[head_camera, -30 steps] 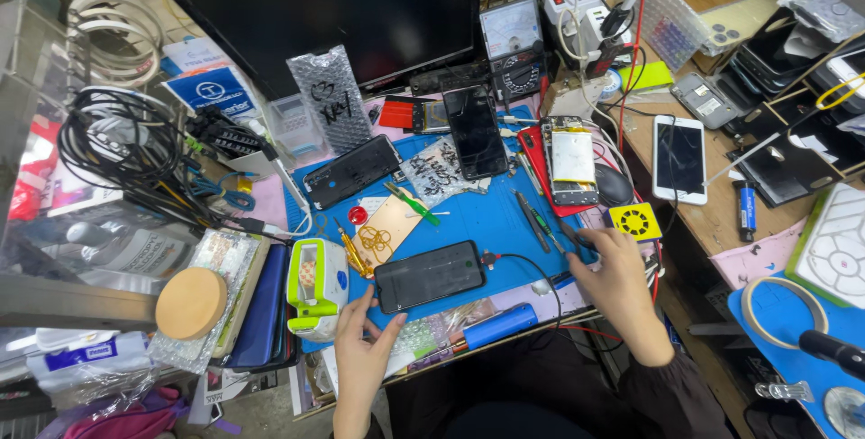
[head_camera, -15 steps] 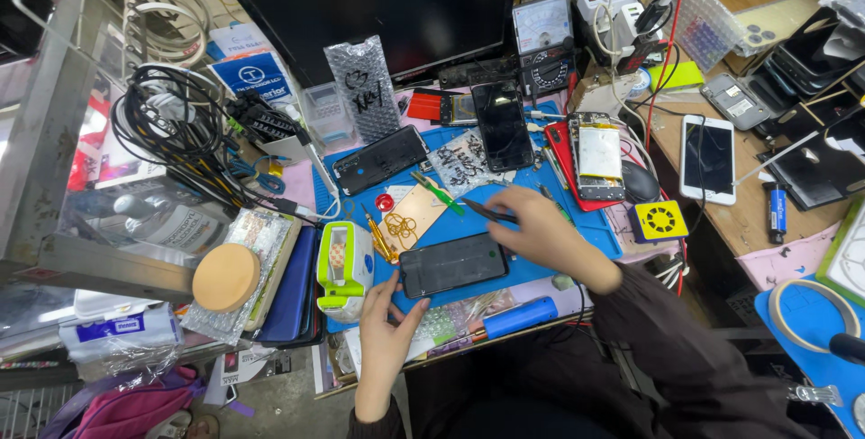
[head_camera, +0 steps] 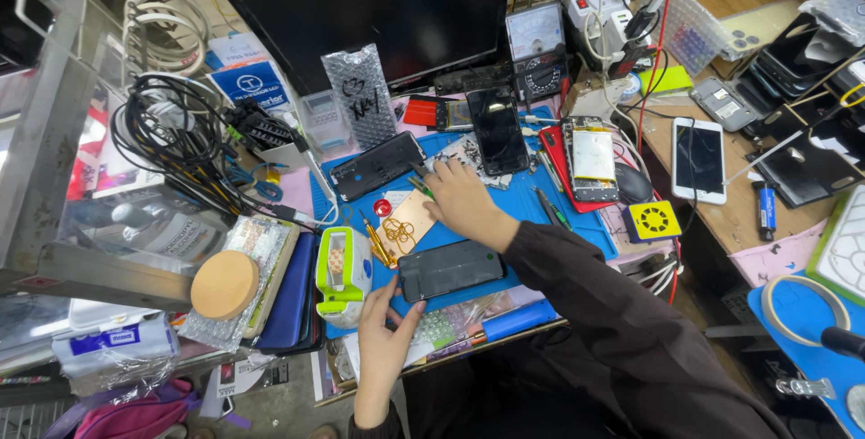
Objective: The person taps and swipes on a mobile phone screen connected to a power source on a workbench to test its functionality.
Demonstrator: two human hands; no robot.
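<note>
A black phone (head_camera: 451, 269) lies face down on the blue work mat (head_camera: 527, 207) near the front edge. My left hand (head_camera: 385, 335) rests at the phone's lower left corner, fingers apart, thumb touching it. My right hand (head_camera: 459, 201) reaches across the mat to its far left part, fingers curled over a small tool near a green-handled tweezer (head_camera: 418, 187) and a pile of small parts (head_camera: 472, 152). What the fingers hold is hidden. A tan card with gold rings (head_camera: 403, 223) lies just left of that hand.
Another dark phone (head_camera: 499, 130) and an opened phone with a battery (head_camera: 592, 158) lie on the mat's far side. A black back cover (head_camera: 376, 165), a green and white device (head_camera: 341, 268), tangled cables (head_camera: 171, 141), a white phone (head_camera: 698, 159) and a monitor (head_camera: 369, 6) surround it.
My right hand has moved from the right side of the mat across to its far left part. My left hand stays at the black phone's lower left corner.
</note>
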